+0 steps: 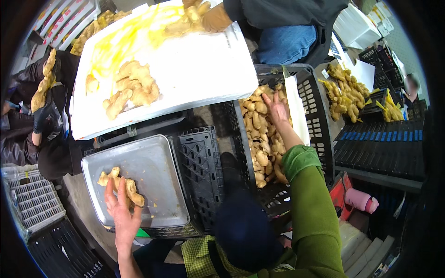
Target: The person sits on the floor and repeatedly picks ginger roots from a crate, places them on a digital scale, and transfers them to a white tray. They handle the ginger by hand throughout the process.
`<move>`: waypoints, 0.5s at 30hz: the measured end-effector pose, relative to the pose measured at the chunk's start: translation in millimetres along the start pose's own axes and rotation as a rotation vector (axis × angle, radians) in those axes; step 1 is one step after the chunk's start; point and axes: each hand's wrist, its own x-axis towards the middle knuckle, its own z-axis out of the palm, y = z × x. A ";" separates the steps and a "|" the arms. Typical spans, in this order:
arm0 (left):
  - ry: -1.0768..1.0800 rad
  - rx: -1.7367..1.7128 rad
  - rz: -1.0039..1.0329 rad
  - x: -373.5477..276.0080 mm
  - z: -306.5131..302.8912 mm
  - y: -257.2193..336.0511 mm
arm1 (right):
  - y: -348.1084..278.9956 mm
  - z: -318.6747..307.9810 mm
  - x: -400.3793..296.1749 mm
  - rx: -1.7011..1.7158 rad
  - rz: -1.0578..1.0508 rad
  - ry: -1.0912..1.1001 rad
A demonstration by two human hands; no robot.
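My left hand (121, 208) reaches over a metal tray (160, 187), its fingers on a knobbly ginger root (130, 189) that lies there; whether they grip it is unclear. On the right, my right hand (277, 107) rests with spread fingers on the heap of ginger roots (259, 135) inside a black plastic crate (318, 139). A larger piece of ginger (137, 81) and a small one (91, 84) lie on the white foam board (194, 76) ahead of me, which has yellow smears.
Across the board, a co-worker's gloved hands (216, 19) touch more ginger. Another person at left holds a long ginger root (43, 85). A black slatted crate (203, 166) stands beside the tray. Bagged ginger (347, 92) and a pink bottle (359, 200) are at right.
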 end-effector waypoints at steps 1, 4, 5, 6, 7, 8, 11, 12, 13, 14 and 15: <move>-0.012 0.001 -0.001 -0.5 -0.9 0.7 | 1.3 -6.4 -3.1 -0.045 -0.039 0.033; -0.022 0.016 0.033 1.6 -2.5 0.9 | 6.0 -8.4 -21.9 0.716 0.164 -0.138; -0.018 0.021 0.045 1.8 -2.7 0.5 | 6.6 -6.9 -29.6 0.799 0.189 -0.142; -0.029 0.014 0.051 2.3 -3.8 1.1 | 7.7 -4.7 -37.5 0.849 0.207 -0.139; -0.037 0.009 0.050 2.1 -5.8 -0.3 | 5.6 -5.4 -44.6 0.880 0.198 -0.128; -0.044 0.004 0.049 2.0 -7.4 -1.2 | 6.2 -6.5 -55.0 0.900 0.175 -0.114; -0.036 0.073 0.023 -7.2 -12.0 -4.2 | 2.7 -38.7 -82.0 1.235 0.271 -0.270; -0.038 0.085 0.014 -9.9 -13.1 -7.7 | 1.1 -61.7 -98.1 1.272 0.259 -0.214; -0.042 0.095 0.002 -11.6 -13.7 -11.0 | 9.8 -34.9 -107.2 1.643 0.279 -0.317; -0.051 0.067 -0.012 -17.0 -17.1 -16.2 | 0.0 -107.0 -135.3 1.761 0.356 -0.404; -0.057 0.030 -0.008 -19.5 -20.7 -16.9 | 4.6 -109.5 -149.0 1.747 0.221 -0.263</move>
